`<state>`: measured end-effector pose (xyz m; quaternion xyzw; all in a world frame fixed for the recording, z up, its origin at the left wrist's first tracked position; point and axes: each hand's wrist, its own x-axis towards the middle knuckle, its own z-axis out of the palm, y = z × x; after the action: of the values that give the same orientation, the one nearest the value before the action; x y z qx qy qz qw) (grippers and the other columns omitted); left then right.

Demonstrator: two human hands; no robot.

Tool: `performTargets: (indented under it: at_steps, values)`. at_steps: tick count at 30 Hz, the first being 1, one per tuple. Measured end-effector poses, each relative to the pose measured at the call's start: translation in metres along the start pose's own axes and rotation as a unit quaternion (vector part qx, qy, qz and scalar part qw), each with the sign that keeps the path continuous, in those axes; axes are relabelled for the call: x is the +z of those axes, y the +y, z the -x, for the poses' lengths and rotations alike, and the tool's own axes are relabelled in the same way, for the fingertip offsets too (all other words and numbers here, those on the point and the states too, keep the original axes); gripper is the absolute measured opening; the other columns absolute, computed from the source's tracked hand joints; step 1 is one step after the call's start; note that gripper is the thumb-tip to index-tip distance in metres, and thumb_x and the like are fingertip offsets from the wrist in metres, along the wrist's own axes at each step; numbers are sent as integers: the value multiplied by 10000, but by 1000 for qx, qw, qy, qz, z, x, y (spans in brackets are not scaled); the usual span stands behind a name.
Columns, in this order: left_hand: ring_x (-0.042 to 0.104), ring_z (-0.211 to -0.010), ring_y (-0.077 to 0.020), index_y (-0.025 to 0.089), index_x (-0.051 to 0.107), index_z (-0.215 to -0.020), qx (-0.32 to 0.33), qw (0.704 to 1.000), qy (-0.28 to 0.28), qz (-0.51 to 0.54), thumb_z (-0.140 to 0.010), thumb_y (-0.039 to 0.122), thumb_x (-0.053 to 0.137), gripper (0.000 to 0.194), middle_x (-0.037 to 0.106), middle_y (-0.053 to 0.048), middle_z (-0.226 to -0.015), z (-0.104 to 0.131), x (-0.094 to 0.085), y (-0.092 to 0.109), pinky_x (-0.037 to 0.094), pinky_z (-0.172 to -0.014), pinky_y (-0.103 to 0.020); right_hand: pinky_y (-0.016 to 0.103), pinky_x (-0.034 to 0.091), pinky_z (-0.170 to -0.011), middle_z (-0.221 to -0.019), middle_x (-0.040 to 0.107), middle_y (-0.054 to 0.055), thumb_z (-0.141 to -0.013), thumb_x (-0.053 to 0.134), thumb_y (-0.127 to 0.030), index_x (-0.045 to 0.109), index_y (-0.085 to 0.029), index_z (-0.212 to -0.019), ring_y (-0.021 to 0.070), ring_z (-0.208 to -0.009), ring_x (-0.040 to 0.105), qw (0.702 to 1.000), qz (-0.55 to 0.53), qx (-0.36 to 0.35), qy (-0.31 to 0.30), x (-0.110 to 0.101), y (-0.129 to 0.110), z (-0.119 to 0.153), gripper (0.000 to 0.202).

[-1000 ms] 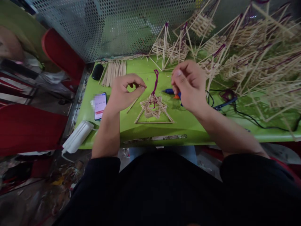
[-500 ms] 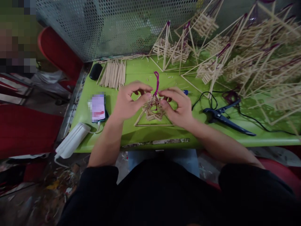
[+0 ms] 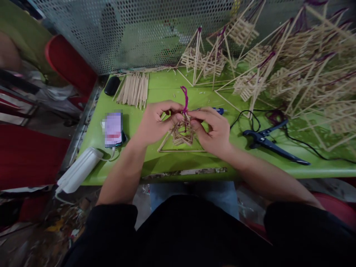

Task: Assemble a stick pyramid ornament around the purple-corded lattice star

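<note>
A small pyramid of thin wooden sticks (image 3: 182, 150) stands on the green table, with a woven stick cluster (image 3: 182, 139) inside it. From its top rises a looped purple cord (image 3: 185, 99). My left hand (image 3: 158, 121) pinches the pyramid's top from the left, thumb and forefinger at the base of the cord. Opposite it, my right hand (image 3: 213, 129) has its thumb and forefinger closed at the same spot. The fingers hide part of the upper sticks. Just behind my right hand lies a blue-handled tool (image 3: 219, 111), partly covered.
Similar stick pyramids (image 3: 294, 70) crowd the right and back. Dark pliers (image 3: 274, 145) and a black cable (image 3: 300, 141) lie right. On the left are loose sticks (image 3: 133, 89), a black oval object (image 3: 112, 86), a phone (image 3: 113, 128) and a white power bank (image 3: 80, 170). A mesh panel (image 3: 139, 33) stands behind.
My fingertips have drawn slightly closer together at the cord's base. The cord's loop leans a bit more to the left, and more of the blue-handled tool shows. The view has shifted slightly.
</note>
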<state>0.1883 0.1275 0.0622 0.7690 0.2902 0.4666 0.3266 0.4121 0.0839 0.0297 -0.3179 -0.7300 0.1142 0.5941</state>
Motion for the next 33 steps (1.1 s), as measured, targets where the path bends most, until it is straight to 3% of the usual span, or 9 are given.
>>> performTargets:
  at_steps: [13, 20, 24, 29, 33]
  values:
    - [731, -806, -201, 286, 895, -1012, 43, 999, 29, -2, -1021, 503, 884, 217, 805, -35, -883, -1, 4, 0, 568, -719, -376, 342, 648, -785, -1009, 820, 39, -1065, 710, -165, 892, -292, -1229, 191, -864, 766, 1000, 13, 2, 3, -1, -1, 0, 275]
    - [732, -794, -201, 275, 880, -966, 41, 998, 37, -20, -1012, 614, 868, 343, 811, -42, -872, -1, 6, 3, 576, -714, -378, 356, 656, -781, -1014, 829, 41, -1084, 684, -210, 880, -296, -1218, 203, -869, 773, 1000, 29, 5, -8, -2, -2, 0, 252]
    - [736, -794, -196, 270, 868, -988, 34, 997, 61, -23, -996, 715, 836, 446, 819, -40, -891, 1, 11, 5, 596, -730, -381, 363, 666, -797, -1031, 845, 38, -1073, 667, -160, 834, -291, -1315, 199, -854, 777, 1000, 16, -2, -12, -3, -4, 0, 321]
    - [748, -826, -175, 301, 872, -1097, 15, 992, 121, -27, -1025, 660, 839, 367, 837, -25, -949, 4, 15, 2, 631, -765, -366, 366, 666, -771, -1030, 836, 36, -1078, 645, -140, 803, -295, -1373, 189, -806, 752, 1000, 4, -22, -4, -1, -4, 1, 369]
    - [747, -811, -169, 302, 870, -1051, 24, 992, 122, -30, -1038, 624, 841, 324, 832, -16, -929, 3, 17, 4, 634, -751, -367, 387, 679, -774, -1021, 843, 39, -1081, 644, -168, 815, -295, -1352, 202, -806, 757, 1000, 11, -2, -4, 0, -2, 1, 345]
